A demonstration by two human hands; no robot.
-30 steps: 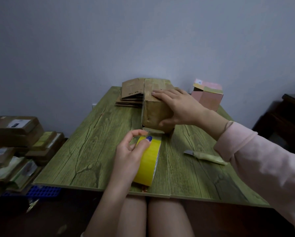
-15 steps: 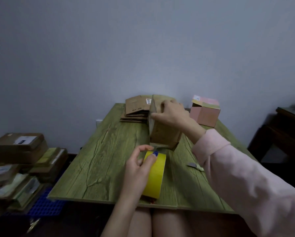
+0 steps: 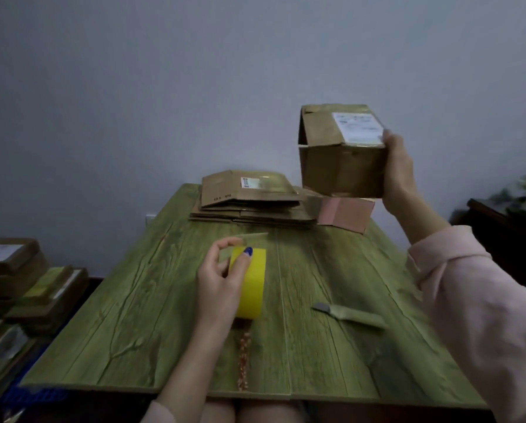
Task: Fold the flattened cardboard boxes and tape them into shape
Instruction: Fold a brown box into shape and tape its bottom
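Note:
My right hand point(image 3: 398, 175) grips a folded brown cardboard box point(image 3: 341, 151) by its right side and holds it in the air above the far right of the table. A white label sits on the box's top. My left hand point(image 3: 222, 279) holds a yellow tape roll point(image 3: 251, 285) standing on edge on the green wooden table point(image 3: 139, 315), with a short loose strip of tape sticking up past my fingers. A stack of flattened cardboard boxes point(image 3: 249, 196) lies at the table's far edge.
A pink box point(image 3: 345, 213) stands at the far right under the lifted box. A utility knife point(image 3: 348, 314) lies on the table to the right of the tape. Piles of boxes point(image 3: 17, 285) sit on the floor at left; dark furniture point(image 3: 506, 227) at right.
My right hand has lifted the folded box off the table, up and to the right. The left hand stays on the tape roll.

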